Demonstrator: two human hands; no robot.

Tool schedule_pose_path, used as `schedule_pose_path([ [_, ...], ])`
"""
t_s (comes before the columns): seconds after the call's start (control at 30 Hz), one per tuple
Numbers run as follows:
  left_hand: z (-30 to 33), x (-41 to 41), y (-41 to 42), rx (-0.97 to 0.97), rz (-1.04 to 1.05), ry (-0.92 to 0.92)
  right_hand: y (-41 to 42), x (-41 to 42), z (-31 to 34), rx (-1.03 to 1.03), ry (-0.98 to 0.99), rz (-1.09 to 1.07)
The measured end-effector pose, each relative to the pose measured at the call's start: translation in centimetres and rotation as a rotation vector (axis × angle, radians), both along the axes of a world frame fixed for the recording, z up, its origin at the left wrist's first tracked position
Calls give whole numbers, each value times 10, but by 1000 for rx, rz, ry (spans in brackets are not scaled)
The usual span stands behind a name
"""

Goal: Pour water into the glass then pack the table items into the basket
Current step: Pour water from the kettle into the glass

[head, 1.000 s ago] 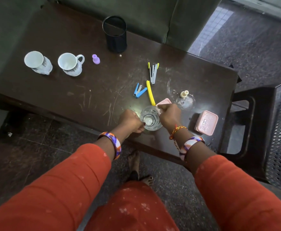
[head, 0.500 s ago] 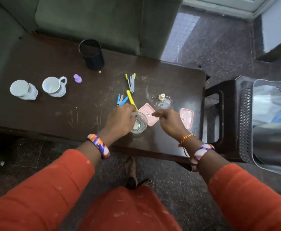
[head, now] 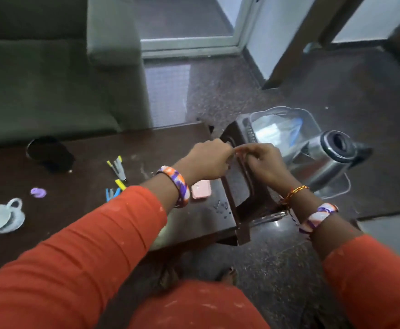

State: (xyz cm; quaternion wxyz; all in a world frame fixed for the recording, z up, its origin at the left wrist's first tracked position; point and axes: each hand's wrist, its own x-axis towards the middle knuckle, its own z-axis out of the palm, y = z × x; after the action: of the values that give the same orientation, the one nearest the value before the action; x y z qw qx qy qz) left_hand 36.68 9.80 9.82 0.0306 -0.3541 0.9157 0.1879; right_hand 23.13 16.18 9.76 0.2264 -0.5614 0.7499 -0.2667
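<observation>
- Both my hands, left [head: 209, 160] and right [head: 264, 162], met over the surface's [head: 75, 210] right edge, fingers curled; blur hid whether they held the glass.
- The basket [head: 310, 119] sat at two o'clock, a steel flask [head: 324, 160] in it.
- A pink box [head: 201, 189] lay under my left wrist.

No text, label, brand, number or sign could be read anywhere in the blurred head view. The pink case [head: 201, 190] near the centre of the surface [head: 80, 210] showed only a faint pale mark on its lid, too smeared to make out. The white mug [head: 0, 218] at nine o'clock carried a grey pattern but no legible lettering, and the steel kettle [head: 324, 160] at three o'clock bore none.
</observation>
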Motion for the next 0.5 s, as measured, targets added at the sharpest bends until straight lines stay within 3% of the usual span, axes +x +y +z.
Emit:
schedule_pose_path([
  [0.2, 34, -84, 13, -28, -133, 74, 31, -89, 32, -212, -24, -255],
  [0.33, 40, -135, 24, 24, -163, 123, 62, -157, 42, -370, 77, -450],
  [0.5, 35, -184, 26, 20, 98, 241, 85, -238, 33, -123, 108, -506],
])
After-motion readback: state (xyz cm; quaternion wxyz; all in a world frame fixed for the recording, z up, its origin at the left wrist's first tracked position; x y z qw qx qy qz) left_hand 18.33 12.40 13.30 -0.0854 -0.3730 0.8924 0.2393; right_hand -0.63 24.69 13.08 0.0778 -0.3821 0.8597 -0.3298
